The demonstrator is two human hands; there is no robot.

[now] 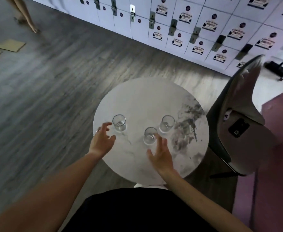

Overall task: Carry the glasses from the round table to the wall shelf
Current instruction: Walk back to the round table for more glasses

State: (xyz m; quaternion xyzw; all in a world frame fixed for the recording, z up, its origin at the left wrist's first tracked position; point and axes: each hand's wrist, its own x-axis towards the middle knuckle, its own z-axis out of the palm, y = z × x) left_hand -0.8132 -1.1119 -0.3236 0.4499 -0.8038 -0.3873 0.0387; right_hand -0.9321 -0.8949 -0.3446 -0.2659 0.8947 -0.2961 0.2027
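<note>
Three clear glasses stand upright on the round marble surface [154,97], and both hands are out over it. The left glass [119,123] sits near the surface's left side. The middle glass [150,136] is the nearest one, and the right glass [166,123] stands just beyond it, next to the dark veining in the marble. All three are apart from each other, none touching.

The left hand [102,139] reaches in from the left edge, fingers spread and curled, its grip released with nothing in it. Its fingertips sit just beside the left glass; the blur makes it hard to say whether they touch it, but they look slightly apart. A ring shows on one finger.

The right hand [161,155] hovers over the near part of the surface, palm turned inward, fingers splayed, its grip likewise released and bare. Its fingertips come up right beside the middle glass, on that glass's right side, not wrapped around it.

To the right of the surface stands a grey chair [241,131] with a dark phone [238,128] lying on its seat. Beyond, a wall of white lockers [204,27] runs across the top. Flat pieces of cardboard [6,47] lie on the grey wood floor at far left, with another person's bare legs [26,15] above them.
</note>
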